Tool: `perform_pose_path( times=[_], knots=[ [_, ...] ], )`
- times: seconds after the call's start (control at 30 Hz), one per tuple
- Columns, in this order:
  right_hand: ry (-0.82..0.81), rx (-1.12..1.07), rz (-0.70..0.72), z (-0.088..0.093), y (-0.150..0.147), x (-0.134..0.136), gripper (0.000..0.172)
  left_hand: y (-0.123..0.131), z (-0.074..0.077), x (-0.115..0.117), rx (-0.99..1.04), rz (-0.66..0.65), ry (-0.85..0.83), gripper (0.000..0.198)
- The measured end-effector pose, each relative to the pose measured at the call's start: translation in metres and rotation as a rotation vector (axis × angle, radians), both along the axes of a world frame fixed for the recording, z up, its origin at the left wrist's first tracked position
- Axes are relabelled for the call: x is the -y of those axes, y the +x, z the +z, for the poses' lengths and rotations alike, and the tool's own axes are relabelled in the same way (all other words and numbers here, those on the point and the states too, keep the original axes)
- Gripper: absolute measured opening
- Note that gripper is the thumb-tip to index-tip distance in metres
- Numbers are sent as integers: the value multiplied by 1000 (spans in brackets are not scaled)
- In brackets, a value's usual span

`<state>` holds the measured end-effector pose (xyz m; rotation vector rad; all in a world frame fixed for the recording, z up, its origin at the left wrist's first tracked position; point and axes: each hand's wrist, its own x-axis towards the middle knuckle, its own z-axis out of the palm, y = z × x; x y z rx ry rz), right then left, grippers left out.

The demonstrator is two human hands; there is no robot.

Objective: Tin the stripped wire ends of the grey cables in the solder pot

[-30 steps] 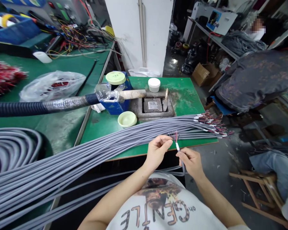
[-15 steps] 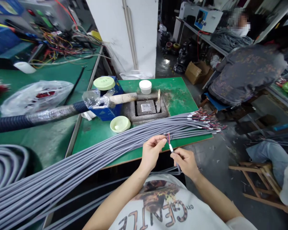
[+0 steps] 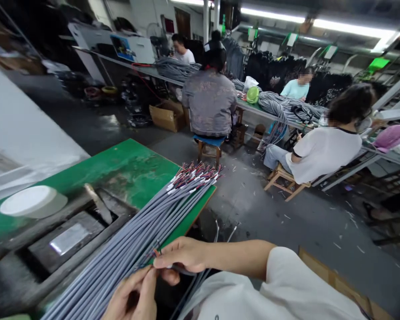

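Note:
My right hand (image 3: 183,255) is closed on the end of a grey cable (image 3: 183,269), whose thin coloured wires (image 3: 156,252) fan out past the thumb. The fingertips of my left hand (image 3: 133,293) pinch together against these wires, touching the right thumb; the exact wire between them is blurred. Just beyond both hands lies a thick bundle of grey cables (image 3: 146,218) on the green table (image 3: 133,160). The bundle's far ends show white bands and bare bunches of coloured wires (image 3: 196,173).
A metal-framed pot (image 3: 70,240) is set at the left, with a flat stick (image 3: 98,202) leaning in it and a white round tub (image 3: 33,202) behind. Co-workers sit on stools at a long bench (image 3: 246,104). A cardboard box (image 3: 168,116) stands on the floor.
My view has swung right and up, showing more of the room. The hands now appear lower and further left, closer together, with the wire end still between them.

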<state>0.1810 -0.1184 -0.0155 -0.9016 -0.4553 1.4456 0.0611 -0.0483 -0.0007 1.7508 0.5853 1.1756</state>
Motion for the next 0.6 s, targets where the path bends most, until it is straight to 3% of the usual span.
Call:
perform_pose_path(
  times=[0.13,0.27,0.37,0.47,0.6],
  knots=[
    [-32,-6,-79,-1,-5,-2,44,-4,-1,5,2,-47,82,10],
    [-15,46,-173,6,-10,-3,42,-5,-6,7,61,12,-7,12],
    [48,90,-260,11,-14,-6,45,-7,-11,4,111,51,-167,15],
    [129,247,-229,13,-15,-10,41,-11,-16,-3,91,140,-342,20],
    [241,452,-159,21,-14,-24,40,-19,-16,-13,117,212,-408,25]
  ],
)
